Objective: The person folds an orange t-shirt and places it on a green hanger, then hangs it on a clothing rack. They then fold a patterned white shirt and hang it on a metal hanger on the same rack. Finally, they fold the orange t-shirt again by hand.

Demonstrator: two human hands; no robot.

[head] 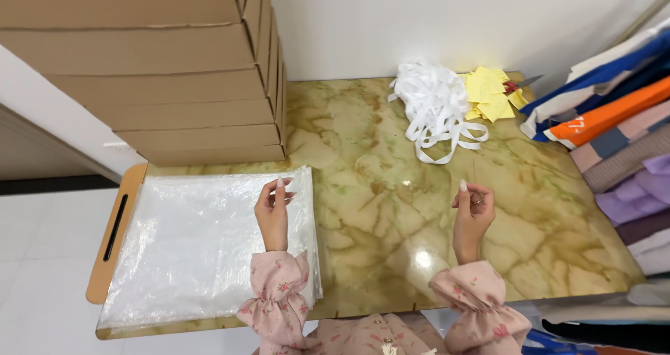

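My left hand [273,205] hovers over the right edge of a stack of clear plastic bags [202,247], its fingertips pinched together at the top bag's corner. My right hand [472,212] is raised above the marble-patterned table [377,187], fingers curled with thumb and forefinger close together; nothing shows in it. Both wrists wear pink floral cuffs.
A stack of flat cardboard boxes [174,69] stands at the back left. A heap of white ribbon [436,107], yellow paper slips [492,93] and red-handled scissors [520,84] lie at the back. Folded colourful garments [621,138] are piled along the right. A wooden board [112,236] lies under the bags.
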